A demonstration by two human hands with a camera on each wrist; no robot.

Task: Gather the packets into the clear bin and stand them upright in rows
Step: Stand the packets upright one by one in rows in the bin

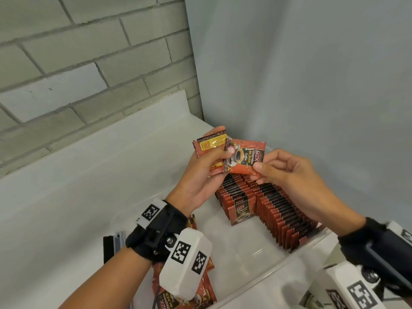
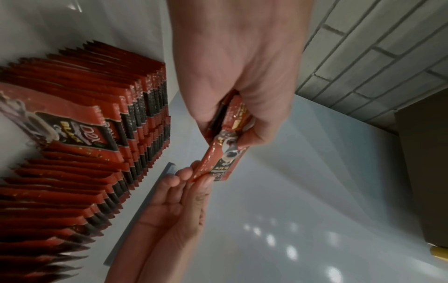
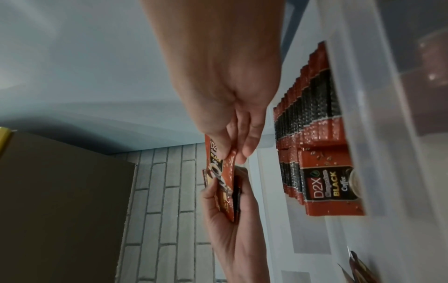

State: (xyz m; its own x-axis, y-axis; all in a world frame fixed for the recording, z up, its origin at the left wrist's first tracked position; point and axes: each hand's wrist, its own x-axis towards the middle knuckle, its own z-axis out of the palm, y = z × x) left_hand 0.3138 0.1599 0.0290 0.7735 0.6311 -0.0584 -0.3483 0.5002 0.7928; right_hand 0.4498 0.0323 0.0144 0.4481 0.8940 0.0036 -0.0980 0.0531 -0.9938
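Right hand [image 1: 287, 172] pinches one coffee packet [image 1: 245, 159] from the left hand's [image 1: 200, 175] clutched stack, standing rows [image 1: 267, 204] directly below.

Coffee packets: flat red-orange sachets with a black label reading "D2X BLACK Coffee" and a printed cup.

Clear bin [image 1: 296, 258]: transparent plastic, standing on the counter at its far right corner.

Standing rows [image 1: 276, 210]: two rows of packets stand upright on edge inside the bin, packed face to face along its right wall. The left row is shorter; its front packet faces the near side.

Loose packets [image 1: 207, 284]: several lie flat near the bin's near left corner.

Held packets: a small stack [image 1: 209, 146] and one single packet [image 1: 244, 158], label up, above the rows.
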